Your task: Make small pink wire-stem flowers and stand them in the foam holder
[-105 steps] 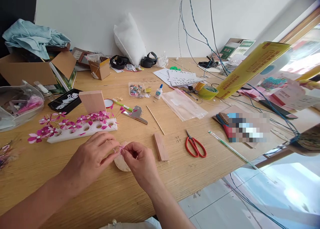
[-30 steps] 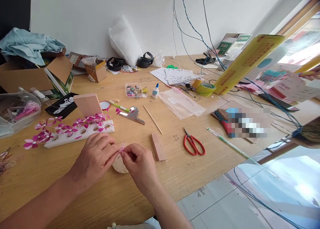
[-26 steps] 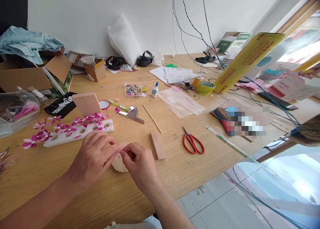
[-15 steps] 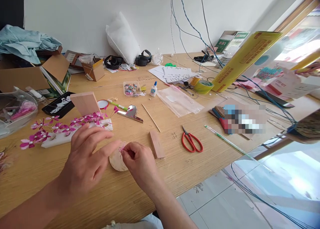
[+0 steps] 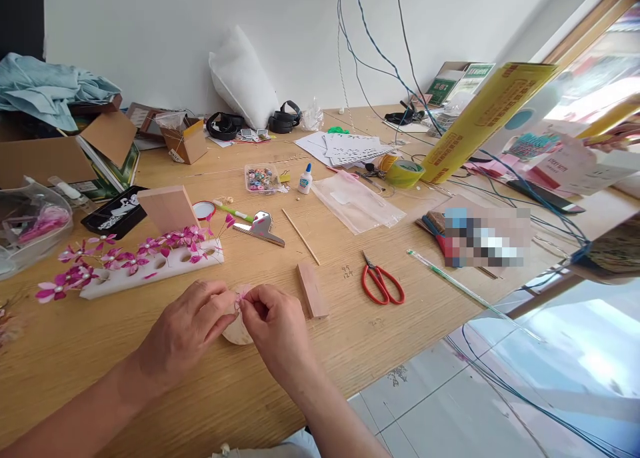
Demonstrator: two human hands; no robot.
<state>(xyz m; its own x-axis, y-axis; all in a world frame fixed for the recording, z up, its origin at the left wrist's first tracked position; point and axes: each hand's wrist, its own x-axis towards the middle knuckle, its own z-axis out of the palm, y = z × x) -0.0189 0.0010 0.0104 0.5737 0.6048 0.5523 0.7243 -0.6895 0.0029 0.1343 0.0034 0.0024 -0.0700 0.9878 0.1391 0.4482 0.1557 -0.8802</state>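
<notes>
My right hand [image 5: 275, 321] pinches a small pink wiry piece [image 5: 239, 299] between thumb and forefinger; its exact kind is too small to make out. My left hand [image 5: 187, 325] is closed, its fingertips meeting the same piece from the left. Beneath both hands lies a pale round disc [image 5: 235, 335], partly covered by them. Left of it, magenta wire-stemmed flowers [image 5: 134, 261] stand in a white holder [image 5: 150, 271] with round holes. A wooden block [image 5: 313, 290] lies just right of my right hand.
Red-handled scissors [image 5: 383, 281], a thin wooden stick [image 5: 301, 237], a metal clip [image 5: 261, 226], a glue bottle [image 5: 305, 178] and a bead box [image 5: 263, 178] lie beyond my hands. A leaning yellow box [image 5: 493, 121] and hanging cables stand at right. Cardboard boxes [image 5: 45, 155] sit at left.
My left hand has come down and to the right, its spread fingers closing at the pink piece. My right hand keeps its pinch in nearly the same spot.
</notes>
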